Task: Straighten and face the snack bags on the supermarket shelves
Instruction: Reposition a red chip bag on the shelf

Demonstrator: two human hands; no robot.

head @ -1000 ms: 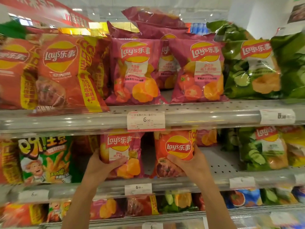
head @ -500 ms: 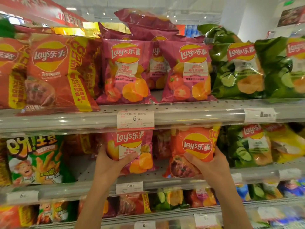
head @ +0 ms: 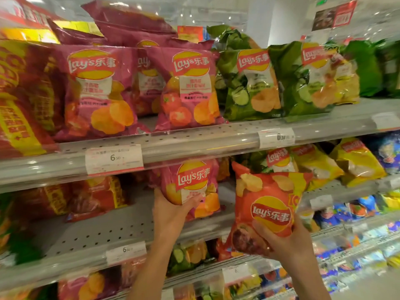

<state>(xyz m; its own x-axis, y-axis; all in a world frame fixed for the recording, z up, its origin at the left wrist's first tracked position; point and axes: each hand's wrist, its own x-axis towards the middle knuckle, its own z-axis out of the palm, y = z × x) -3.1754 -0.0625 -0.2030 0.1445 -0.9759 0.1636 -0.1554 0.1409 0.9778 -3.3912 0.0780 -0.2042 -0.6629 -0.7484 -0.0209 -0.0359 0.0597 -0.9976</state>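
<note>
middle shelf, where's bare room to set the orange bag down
Bare perforated shelf lies between the dark red bag and the left hand gripping the pink bag. Right of the pink bag, green and yellow bags crowd.

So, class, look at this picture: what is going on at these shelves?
A person is tidying bags of crisps on supermarket shelves. The left hand grips a pink bag at the front of the middle shelf, just under the upper shelf's rail. The right hand holds an orange-red bag out in front of the shelf, tilted, logo facing the camera. Pink and green bags stand facing forward on the upper shelf.
</note>
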